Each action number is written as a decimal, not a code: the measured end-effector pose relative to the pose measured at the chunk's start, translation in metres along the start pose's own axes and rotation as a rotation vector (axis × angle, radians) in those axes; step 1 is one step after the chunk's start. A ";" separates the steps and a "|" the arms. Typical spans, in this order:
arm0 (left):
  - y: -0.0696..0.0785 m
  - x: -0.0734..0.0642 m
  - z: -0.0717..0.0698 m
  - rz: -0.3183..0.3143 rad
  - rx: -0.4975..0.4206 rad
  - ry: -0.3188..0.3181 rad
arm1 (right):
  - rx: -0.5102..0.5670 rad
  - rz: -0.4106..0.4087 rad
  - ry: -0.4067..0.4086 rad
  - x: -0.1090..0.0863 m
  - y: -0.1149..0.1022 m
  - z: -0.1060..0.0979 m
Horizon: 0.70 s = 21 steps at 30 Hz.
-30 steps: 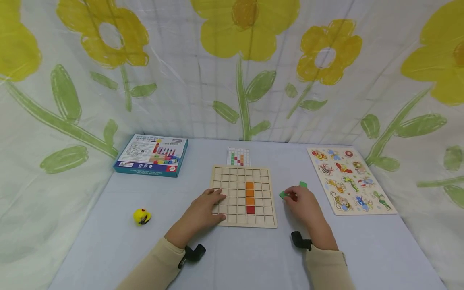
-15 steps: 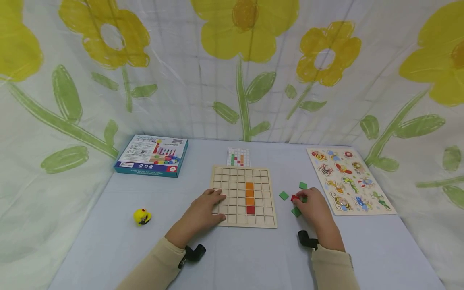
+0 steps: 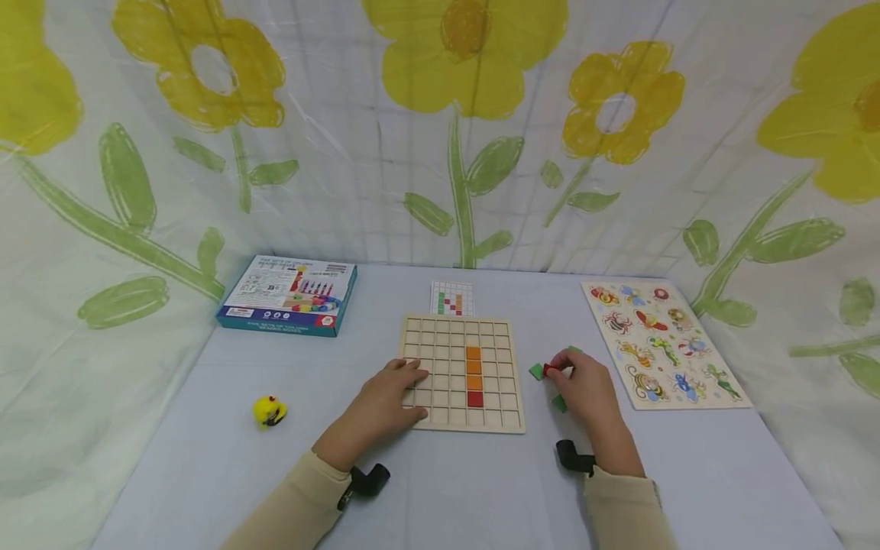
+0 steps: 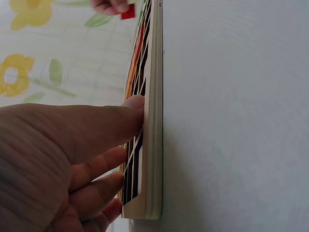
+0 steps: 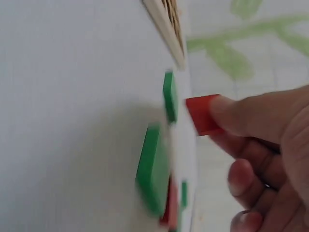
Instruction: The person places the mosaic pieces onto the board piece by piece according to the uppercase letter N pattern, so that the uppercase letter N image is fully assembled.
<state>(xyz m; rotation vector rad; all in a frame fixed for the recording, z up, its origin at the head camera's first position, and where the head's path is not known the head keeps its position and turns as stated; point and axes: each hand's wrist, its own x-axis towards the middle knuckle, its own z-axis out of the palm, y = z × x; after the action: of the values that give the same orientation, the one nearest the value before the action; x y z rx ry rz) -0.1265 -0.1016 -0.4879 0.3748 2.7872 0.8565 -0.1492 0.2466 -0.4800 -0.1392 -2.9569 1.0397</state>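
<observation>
My right hand [image 3: 587, 389] pinches a red square tile [image 5: 199, 115] between thumb and fingertips, raised off the table to the right of the board. Green tiles [image 5: 153, 170] lie on the table just under it, and another red tile [image 5: 170, 205] is partly hidden behind one. On the left side of the wooden grid board [image 3: 498, 416] rests my left hand [image 3: 380, 399], its thumb at the near rim and fingers spread over the squares. In one column of the board sit orange tiles [image 3: 473, 367] with a red tile [image 3: 475, 399] at the near end.
Behind the board lies a small pattern card [image 3: 451, 296] with coloured squares. A flat box [image 3: 287, 295] is at the back left, and a yellow toy [image 3: 269, 411] lies left of my left hand. An insect puzzle board [image 3: 665, 344] stands at the right.
My right hand has gone from a green tile back to the right, picked up the red tile, and now shifts left with it. The left hand has stayed on the board.
</observation>
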 end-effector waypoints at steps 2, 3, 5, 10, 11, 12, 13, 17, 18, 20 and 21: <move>0.000 0.000 0.000 0.001 -0.001 -0.001 | 0.027 -0.040 0.024 0.000 -0.015 0.006; 0.000 -0.001 -0.001 0.001 -0.001 -0.001 | 0.043 -0.060 0.024 -0.001 -0.024 0.011; 0.000 -0.001 -0.001 -0.001 -0.003 -0.003 | 0.075 -0.093 -0.005 -0.002 -0.042 0.022; -0.003 0.001 0.000 -0.004 -0.009 -0.012 | 0.116 -0.156 -0.120 -0.002 -0.074 0.054; -0.004 0.001 0.001 -0.003 -0.010 -0.013 | 0.116 -0.171 -0.137 0.000 -0.077 0.059; -0.004 0.002 0.001 -0.005 -0.012 -0.016 | 0.115 -0.182 -0.154 0.001 -0.079 0.065; -0.004 0.002 0.002 -0.008 -0.016 -0.018 | 0.110 -0.194 -0.166 0.003 -0.080 0.069; -0.003 0.002 0.002 -0.015 -0.015 -0.018 | 0.104 -0.204 -0.192 0.007 -0.083 0.080; -0.003 0.002 0.002 -0.018 -0.013 -0.018 | 0.107 -0.200 -0.193 0.007 -0.083 0.081; -0.003 0.001 0.001 -0.017 -0.007 -0.015 | 0.111 -0.192 -0.198 0.007 -0.085 0.081; -0.003 0.001 0.001 -0.018 -0.007 -0.012 | 0.115 -0.190 -0.203 0.007 -0.086 0.081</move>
<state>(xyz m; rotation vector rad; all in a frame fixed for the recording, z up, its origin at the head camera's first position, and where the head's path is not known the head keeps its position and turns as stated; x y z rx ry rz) -0.1279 -0.1034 -0.4905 0.3521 2.7716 0.8568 -0.1658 0.1296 -0.4901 0.2577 -2.9960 1.2597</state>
